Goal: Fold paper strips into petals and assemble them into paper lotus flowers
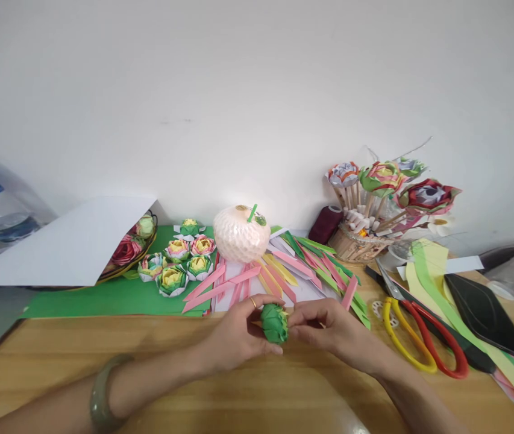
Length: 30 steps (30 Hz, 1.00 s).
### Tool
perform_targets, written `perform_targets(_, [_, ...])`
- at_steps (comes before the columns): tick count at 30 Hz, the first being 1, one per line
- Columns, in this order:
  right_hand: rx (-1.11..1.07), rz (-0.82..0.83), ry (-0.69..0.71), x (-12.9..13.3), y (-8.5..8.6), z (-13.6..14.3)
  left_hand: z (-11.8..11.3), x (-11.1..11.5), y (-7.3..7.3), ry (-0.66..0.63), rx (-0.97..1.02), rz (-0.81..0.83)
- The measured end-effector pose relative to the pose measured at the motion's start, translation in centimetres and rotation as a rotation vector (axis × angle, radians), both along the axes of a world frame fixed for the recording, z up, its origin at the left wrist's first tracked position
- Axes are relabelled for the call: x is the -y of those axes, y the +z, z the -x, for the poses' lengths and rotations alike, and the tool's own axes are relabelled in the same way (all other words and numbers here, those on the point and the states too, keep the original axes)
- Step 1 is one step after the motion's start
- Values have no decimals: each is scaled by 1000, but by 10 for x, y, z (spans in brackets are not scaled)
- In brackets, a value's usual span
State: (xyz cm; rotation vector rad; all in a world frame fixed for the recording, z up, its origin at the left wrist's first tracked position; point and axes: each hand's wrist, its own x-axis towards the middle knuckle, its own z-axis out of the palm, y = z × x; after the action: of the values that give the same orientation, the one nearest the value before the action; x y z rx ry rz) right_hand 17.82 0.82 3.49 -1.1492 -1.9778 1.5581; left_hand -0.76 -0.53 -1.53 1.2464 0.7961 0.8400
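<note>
A wooden tabletop (184, 392) runs along a white wall; at the back lies a green card sheet (80, 304), partly overlapped at left by a tilted white sheet (67, 247). At right stands a basket (358, 246) of stick-mounted paper flowers; at centre, a white dimpled globe (241, 238). Yellow-and-red-handled scissors (414, 310) lie near the right hand (329, 328). Six folded paper blossoms (178, 249) sit left of the globe, pointed paper strips (297, 265) before it and to its right. Smallest, a green paper bud (273, 323) is between the hands, above the table's front: the left hand (238, 334) clasps it between thumb and fingers; the right's thumb and fingertips pinch its right edge.
</note>
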Motion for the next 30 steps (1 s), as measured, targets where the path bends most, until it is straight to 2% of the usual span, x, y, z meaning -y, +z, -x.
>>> perform_targets(5, [77, -53, -79, 2, -2, 3, 0, 0, -1, -18, 14, 11])
perform_targets(12, [67, -66, -83, 2, -4, 3, 0, -1, -4, -1, 6, -11])
perform_targets(24, [107, -116, -116, 3, -6, 8, -2, 1, 1, 18, -42, -7])
perform_targets(30, [169, -299, -146, 5, -12, 9, -2, 0, 1, 39, -39, 6])
